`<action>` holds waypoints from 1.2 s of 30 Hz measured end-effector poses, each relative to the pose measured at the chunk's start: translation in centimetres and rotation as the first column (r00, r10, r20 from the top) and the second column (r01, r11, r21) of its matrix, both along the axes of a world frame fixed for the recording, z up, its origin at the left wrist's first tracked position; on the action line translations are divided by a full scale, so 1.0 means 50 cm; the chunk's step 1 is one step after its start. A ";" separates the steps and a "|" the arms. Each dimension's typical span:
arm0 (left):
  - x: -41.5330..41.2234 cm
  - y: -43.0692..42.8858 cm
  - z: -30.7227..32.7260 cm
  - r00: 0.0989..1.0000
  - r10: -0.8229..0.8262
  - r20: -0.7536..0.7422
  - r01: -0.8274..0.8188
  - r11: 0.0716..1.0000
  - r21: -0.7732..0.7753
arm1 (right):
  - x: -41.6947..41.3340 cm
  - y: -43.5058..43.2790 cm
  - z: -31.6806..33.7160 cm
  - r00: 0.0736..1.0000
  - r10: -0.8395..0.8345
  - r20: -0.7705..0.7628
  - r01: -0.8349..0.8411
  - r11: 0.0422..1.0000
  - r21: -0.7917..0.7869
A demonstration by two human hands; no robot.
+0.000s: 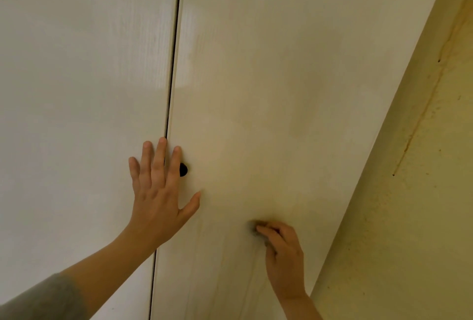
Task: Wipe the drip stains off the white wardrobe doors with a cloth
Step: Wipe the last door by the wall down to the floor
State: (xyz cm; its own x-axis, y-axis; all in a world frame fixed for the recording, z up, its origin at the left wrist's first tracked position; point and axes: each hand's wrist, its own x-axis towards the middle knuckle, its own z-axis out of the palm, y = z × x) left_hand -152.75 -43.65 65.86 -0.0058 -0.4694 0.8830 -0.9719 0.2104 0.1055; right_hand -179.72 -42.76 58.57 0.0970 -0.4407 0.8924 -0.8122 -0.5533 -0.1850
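Head view: my left hand lies flat, bracing the doors; my right hand, lower centre, grips the cloth. I should rub firmly along the faint streaks.

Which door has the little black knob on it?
The right-hand door, beside the yellowish wall: its black knob peeks out by the left hand. The left-hand door shows none.

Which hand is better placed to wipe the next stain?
Right: the right hand grips the cloth against the right door. The left hand lies flat across the gap, empty.
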 end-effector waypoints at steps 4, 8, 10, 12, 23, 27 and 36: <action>-0.006 -0.005 0.002 1.000 0.011 -0.005 -0.011 1.000 -0.024 | -0.039 -0.009 0.184 0.981 -0.066 0.182 0.100 0.978 -0.183; -0.012 -0.008 0.003 1.000 0.026 -0.005 -0.026 0.999 -0.041 | -0.079 -0.064 0.309 0.967 -0.119 0.226 0.185 0.935 -0.301; -0.011 -0.009 0.001 1.000 0.027 0.002 -0.027 0.999 -0.047 | -0.079 -0.087 0.280 0.960 -0.135 0.244 0.208 0.929 -0.306; -0.010 -0.012 0.000 0.999 0.035 0.010 -0.034 0.998 -0.052 | -0.069 -0.090 0.201 0.957 -0.156 0.245 0.224 0.933 -0.281; -0.014 -0.014 -0.001 0.999 0.038 0.004 -0.038 0.998 -0.058 | -0.137 -0.011 0.172 0.951 -0.173 0.256 0.222 0.959 -0.176; -0.020 -0.015 0.000 0.999 0.044 -0.012 -0.045 0.997 -0.057 | -0.172 -0.065 0.293 0.937 -0.152 0.315 0.242 0.932 -0.270; -0.019 -0.023 -0.002 0.999 0.052 -0.005 -0.052 0.996 -0.076 | -0.169 -0.038 -0.025 0.970 -0.200 0.138 0.203 0.979 -0.004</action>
